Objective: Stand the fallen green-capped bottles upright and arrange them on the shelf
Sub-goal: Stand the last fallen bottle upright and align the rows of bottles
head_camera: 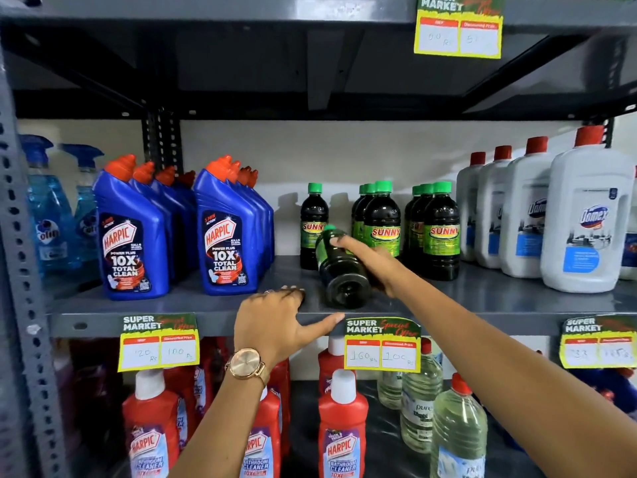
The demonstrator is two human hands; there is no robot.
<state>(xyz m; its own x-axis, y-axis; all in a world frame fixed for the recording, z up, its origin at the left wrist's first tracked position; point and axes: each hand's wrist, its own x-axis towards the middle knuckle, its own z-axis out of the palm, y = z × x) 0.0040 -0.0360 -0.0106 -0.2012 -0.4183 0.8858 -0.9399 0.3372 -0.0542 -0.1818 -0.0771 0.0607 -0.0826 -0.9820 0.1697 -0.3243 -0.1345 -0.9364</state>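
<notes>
Gripped in my right hand (372, 262), a tilted green-capped bottle (339, 267) sat low over the middle shelf (193, 303), cap pointing back | my left hand (275, 322) lay open on the shelf edge, holding nothing | seven matching bottles (441, 232) stood upright behind.

Grey metal shelving (193, 307) with perforated uprights (20, 236) stands against a pale wall (310, 150).

SUNNY on green-capped bottles (382, 222), HARPIC on blue bottles (128, 232), Domex on white jugs (587, 215).
</notes>
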